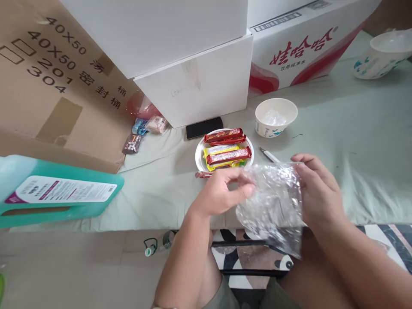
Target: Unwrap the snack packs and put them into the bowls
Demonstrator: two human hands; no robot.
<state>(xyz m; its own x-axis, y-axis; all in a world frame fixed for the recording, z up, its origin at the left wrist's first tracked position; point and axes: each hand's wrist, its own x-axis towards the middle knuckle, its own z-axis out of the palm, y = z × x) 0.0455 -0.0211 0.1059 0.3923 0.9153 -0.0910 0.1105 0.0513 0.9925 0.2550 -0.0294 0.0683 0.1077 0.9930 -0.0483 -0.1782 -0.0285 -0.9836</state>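
A clear, crinkled plastic bag [273, 204] hangs between my two hands over the front edge of the cloth-covered surface. My left hand [222, 191] pinches its upper left side between thumb and finger. At the upper right corner, my right hand [317, 186] grips it with closed fingers. Just beyond lies a white plate [200, 150] with several snack bars in red wrappers [228, 155] and yellow ones [222, 149]. Another wrapped bar [204, 174] rests by the plate's near rim, partly behind my left hand. A white pen [269, 155] lies behind the bag.
A paper bowl [277, 116] with clear plastic inside stands behind the pen; a second bowl [383, 56] is far right. A black phone [204, 128] lies against white boxes [196, 81]. Small packets [132, 143], a cardboard box [58, 98] and a green jug [64, 189] are left.
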